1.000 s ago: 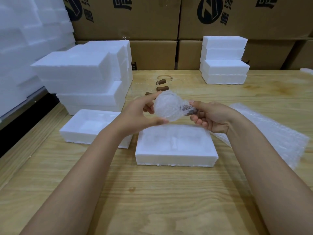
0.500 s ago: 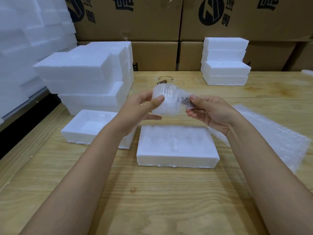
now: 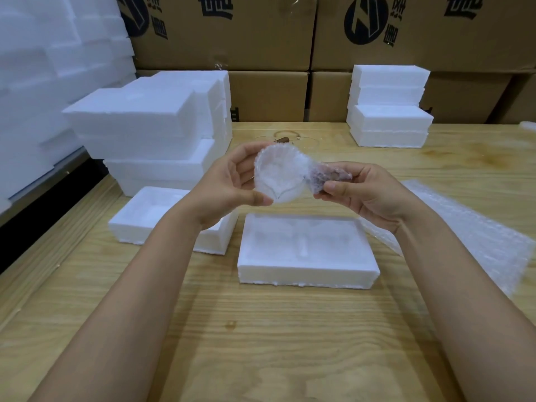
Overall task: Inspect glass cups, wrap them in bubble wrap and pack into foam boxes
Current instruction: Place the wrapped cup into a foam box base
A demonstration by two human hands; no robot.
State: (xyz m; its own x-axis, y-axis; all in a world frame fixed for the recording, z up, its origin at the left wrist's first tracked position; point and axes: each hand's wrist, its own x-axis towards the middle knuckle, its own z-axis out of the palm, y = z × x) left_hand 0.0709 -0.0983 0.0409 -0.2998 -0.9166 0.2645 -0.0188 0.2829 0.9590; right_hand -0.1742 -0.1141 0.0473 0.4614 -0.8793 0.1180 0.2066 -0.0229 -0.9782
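Wrapped glass cup now mouth-to-you | ur L hand grips it, R hand pinches handle wrap | risk: loose wrap, cup slips

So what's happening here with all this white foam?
A person is packing glassware by hand. The left hand grips the bubble-wrapped cup by its body, and the right hand pinches its wrapped brown handle. It is held above an open foam box on the table, not yet placed inside. More bubble wrap lies to the right.
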